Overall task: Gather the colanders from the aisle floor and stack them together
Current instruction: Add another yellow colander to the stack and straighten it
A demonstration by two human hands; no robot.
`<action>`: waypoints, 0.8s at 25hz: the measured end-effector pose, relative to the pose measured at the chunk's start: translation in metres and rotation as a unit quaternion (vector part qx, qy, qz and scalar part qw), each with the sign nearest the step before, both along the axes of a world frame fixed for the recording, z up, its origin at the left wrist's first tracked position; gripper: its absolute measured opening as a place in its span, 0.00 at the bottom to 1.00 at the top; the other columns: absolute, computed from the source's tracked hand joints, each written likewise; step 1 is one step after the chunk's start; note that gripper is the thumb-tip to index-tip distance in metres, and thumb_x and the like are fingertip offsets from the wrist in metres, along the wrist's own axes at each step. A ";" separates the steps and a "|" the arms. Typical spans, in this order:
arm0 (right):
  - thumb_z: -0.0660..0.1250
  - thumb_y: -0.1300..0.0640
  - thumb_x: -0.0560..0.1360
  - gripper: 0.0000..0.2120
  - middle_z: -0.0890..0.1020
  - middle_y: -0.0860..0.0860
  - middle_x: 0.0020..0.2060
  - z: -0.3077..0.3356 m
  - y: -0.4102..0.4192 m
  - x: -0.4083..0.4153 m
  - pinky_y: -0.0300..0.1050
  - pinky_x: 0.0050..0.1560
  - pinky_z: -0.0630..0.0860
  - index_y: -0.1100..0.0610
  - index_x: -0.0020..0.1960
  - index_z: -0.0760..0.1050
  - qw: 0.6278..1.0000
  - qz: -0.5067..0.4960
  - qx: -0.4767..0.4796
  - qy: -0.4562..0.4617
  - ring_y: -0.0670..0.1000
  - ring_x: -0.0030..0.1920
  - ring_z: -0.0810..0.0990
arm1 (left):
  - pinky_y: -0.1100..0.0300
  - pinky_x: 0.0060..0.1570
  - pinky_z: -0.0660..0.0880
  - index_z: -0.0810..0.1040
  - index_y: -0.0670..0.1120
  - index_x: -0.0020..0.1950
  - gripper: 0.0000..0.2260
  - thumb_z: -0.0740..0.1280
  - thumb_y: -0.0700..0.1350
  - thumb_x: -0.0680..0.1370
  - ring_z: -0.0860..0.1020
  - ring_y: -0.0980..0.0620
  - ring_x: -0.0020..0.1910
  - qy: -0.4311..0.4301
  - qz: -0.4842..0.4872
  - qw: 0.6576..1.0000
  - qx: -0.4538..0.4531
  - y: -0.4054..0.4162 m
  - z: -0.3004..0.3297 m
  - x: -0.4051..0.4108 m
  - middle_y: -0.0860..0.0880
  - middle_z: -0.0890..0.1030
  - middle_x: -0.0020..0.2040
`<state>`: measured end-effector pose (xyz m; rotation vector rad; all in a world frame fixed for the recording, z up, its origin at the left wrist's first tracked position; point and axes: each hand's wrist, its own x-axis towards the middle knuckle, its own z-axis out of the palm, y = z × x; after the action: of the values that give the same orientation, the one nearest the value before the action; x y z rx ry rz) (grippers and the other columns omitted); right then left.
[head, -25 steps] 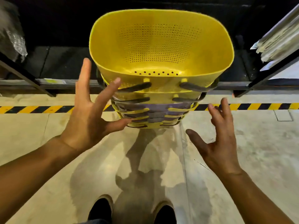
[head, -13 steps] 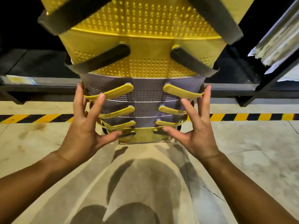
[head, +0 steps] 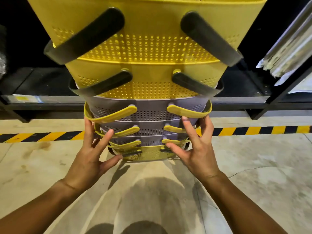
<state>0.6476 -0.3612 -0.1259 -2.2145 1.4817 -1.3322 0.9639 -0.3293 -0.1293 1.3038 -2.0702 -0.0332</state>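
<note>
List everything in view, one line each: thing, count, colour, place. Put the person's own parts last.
yellow colanders: three visible, yellow with dark handles, two at the top of the stack, one at its base.
grey colanders: three, grey with yellow handles, middle of the stack.
floor: one, pale concrete, under the stack.
hazard stripe: one, yellow and black, across the floor behind the stack.
shelving: dark frames, behind the stripe.
wrapped goods: clear-wrapped, pale, right shelf.
left hand: open, fingers spread at the stack's lower left.
right hand: open, fingers spread at its lower right.

Warehouse aisle, concrete floor (head: 50,166), hazard-striped tape (head: 253,130), dark metal shelving (head: 276,92)
</note>
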 end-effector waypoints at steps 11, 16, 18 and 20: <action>0.78 0.56 0.69 0.39 0.42 0.51 0.80 0.022 -0.054 0.015 0.60 0.72 0.63 0.40 0.74 0.64 0.999 0.038 0.034 -0.004 0.53 0.79 0.50 | 0.71 0.71 0.55 0.55 0.63 0.79 0.49 0.81 0.47 0.66 0.48 0.62 0.78 0.162 0.041 0.985 0.046 -0.064 0.007 -0.020 0.45 0.43 0.81; 0.79 0.58 0.69 0.37 0.44 0.48 0.80 0.028 -0.049 0.019 0.61 0.71 0.66 0.40 0.70 0.67 0.998 0.035 0.043 -0.023 0.53 0.78 0.54 | 0.61 0.74 0.59 0.61 0.63 0.77 0.46 0.81 0.48 0.65 0.54 0.51 0.80 0.189 0.044 0.981 0.021 -0.061 0.013 -0.032 0.47 0.44 0.81; 0.80 0.58 0.68 0.36 0.45 0.48 0.80 0.033 -0.046 0.019 0.59 0.69 0.69 0.40 0.70 0.68 0.998 0.035 0.039 -0.028 0.53 0.77 0.58 | 0.57 0.74 0.61 0.62 0.63 0.76 0.45 0.81 0.46 0.65 0.55 0.48 0.79 0.180 0.038 0.983 0.002 -0.061 0.020 -0.034 0.48 0.44 0.81; 0.80 0.56 0.68 0.35 0.46 0.48 0.80 0.041 -0.044 0.021 0.58 0.67 0.71 0.39 0.69 0.68 0.999 0.025 0.031 -0.030 0.53 0.76 0.61 | 0.56 0.74 0.62 0.62 0.65 0.76 0.45 0.81 0.43 0.66 0.55 0.47 0.79 0.165 0.033 0.986 -0.012 -0.065 0.032 -0.031 0.47 0.44 0.81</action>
<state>0.6686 -0.4055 -0.0850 -2.1390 1.4182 -1.3077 0.9333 -0.3943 -0.0977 1.2579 -1.7402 -0.1833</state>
